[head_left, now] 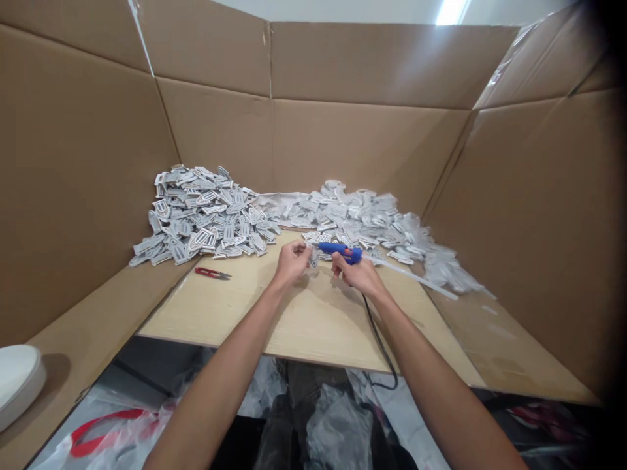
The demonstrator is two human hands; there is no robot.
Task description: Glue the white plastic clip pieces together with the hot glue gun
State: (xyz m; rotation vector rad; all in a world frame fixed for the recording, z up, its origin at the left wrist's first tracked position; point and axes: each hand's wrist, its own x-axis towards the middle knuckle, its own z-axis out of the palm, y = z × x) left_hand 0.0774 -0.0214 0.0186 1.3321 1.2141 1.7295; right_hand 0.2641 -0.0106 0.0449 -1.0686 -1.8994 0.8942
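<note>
My right hand (357, 273) is wrapped round a blue glue gun (340, 252), its nozzle pointing left. Pinched in my left hand (292, 261) is a small grey-and-white flat piece (313, 256), upright, with the nozzle at its top edge; whether they touch I cannot tell. A black cord (376, 329) hangs from the gun over the board's front edge. Behind my hands lie more such pieces, in a big loose pile (206, 215) at left and a pile in clear plastic bags (362, 212) at centre right.
Cardboard walls (367, 143) stand round the wooden board (313, 326) on three sides. Red thread snips (212, 273) lie left of my hands. A white strip (421, 279) lies at right. A white round container (19, 382) sits far left, and plastic bags (337, 427) lie below the board.
</note>
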